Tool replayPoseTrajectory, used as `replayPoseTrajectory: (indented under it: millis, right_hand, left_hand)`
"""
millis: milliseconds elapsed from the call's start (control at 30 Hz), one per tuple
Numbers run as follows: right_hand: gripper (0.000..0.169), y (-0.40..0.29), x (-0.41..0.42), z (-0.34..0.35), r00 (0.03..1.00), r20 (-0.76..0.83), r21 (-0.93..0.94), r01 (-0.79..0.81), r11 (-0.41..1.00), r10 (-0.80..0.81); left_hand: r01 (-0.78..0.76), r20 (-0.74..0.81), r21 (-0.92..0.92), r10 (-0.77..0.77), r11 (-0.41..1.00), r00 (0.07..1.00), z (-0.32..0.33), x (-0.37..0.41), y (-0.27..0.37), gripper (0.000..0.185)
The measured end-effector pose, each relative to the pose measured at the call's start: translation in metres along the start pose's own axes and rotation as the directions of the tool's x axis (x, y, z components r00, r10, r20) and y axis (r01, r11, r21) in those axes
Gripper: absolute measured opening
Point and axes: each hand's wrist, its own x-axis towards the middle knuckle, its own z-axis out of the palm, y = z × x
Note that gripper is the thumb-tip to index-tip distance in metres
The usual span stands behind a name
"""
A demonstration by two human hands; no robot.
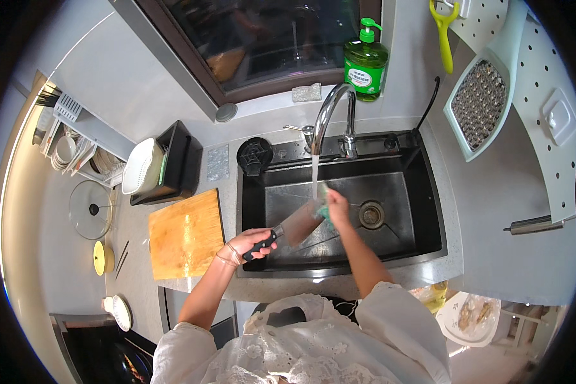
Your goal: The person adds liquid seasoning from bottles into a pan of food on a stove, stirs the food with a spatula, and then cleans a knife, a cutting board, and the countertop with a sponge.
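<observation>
My left hand (pixel 252 243) grips the black riveted handle of a broad-bladed kitchen cleaver (pixel 301 223), held over the near left part of a dark sink (pixel 389 245). My right hand (pixel 338 209) holds a green and whitish cloth or scrubber (pixel 323 204) against the far end of the blade. From the chrome faucet (pixel 324 120) a stream of water (pixel 315 175) falls close to the blade's tip and the scrubber. The fingers of my right hand partly hide the scrubber, so its exact kind is unclear.
Left of the sink lies a wet wooden cutting board (pixel 187 235). Behind it stands a black rack (pixel 173 163) with a white basket (pixel 141 165). A green dish soap pump bottle (pixel 366 62) is on the windowsill. A grater (pixel 480 103) hangs at the right.
</observation>
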Motion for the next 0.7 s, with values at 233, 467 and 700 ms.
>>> replayPoseTrajectory:
  millis: [233, 467, 700]
  right_hand:
    - [0.021, -0.013, 0.002, -0.058, 0.998, -0.068, 0.014, 0.009, 1.000, -0.008]
    - [0.013, -0.104, -0.059, 0.007, 0.846, 0.320, -0.192, 0.498, 0.846, -0.426]
    - [0.010, -0.080, -0.024, 0.017, 0.946, 0.251, -0.528, 0.312, 0.790, -0.205]
  left_hand:
    - [0.047, 0.121, 0.963, 0.584, -0.265, 0.803, 0.032, 0.016, -0.005, 0.027]
    - [-0.033, 0.282, 0.898, 0.516, -0.440, 0.809, 0.048, 0.036, -0.006, 0.025]
    - [0.036, 0.225, 0.888, 0.501, -0.458, 0.836, 0.042, 0.016, -0.016, 0.028]
